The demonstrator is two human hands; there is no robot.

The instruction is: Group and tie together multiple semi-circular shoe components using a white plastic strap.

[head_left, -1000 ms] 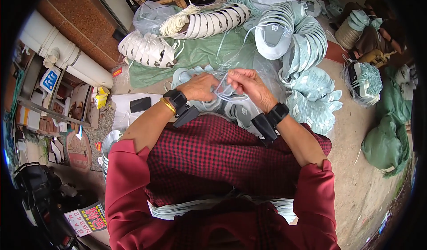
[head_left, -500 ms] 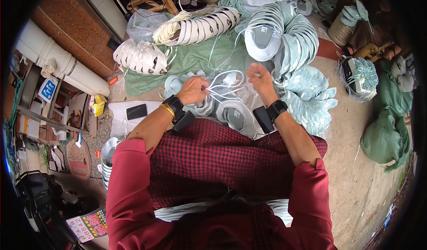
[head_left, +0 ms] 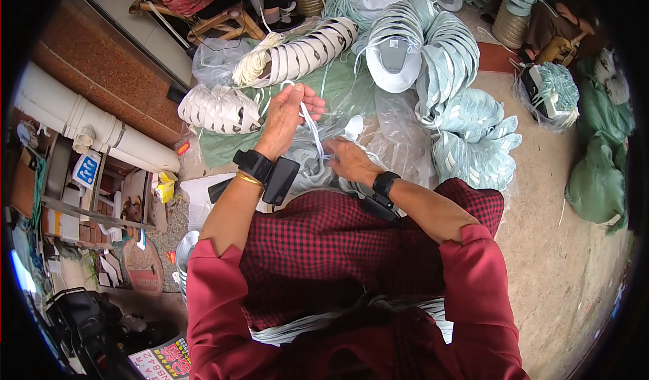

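My left hand (head_left: 289, 120) is raised over the green sheet, pinching a white shoelace (head_left: 313, 129) between thumb and forefinger, its other fingers loosely spread. From there the lace runs down in a narrow doubled strand to my right hand (head_left: 351, 160), whose fingers are closed on its lower part. Beneath both hands lie pale grey-blue shoe uppers (head_left: 307, 167), partly covered by my hands and wrists. Where the lace meets an upper is hidden.
A curved stack of pale blue uppers (head_left: 451, 49) and a looser pile (head_left: 473, 143) lie to the right. White upper stacks (head_left: 220, 110) rest on the green sheet (head_left: 351, 86). Far left runs a white pipe (head_left: 101, 123). Green sacks (head_left: 595, 187) stand right. Other people sit at the back.
My left hand has moved up and away, pulling the looped lace into a narrow strand. My right hand, empty with fingers apart before, has come down leftward and closed on the lace.
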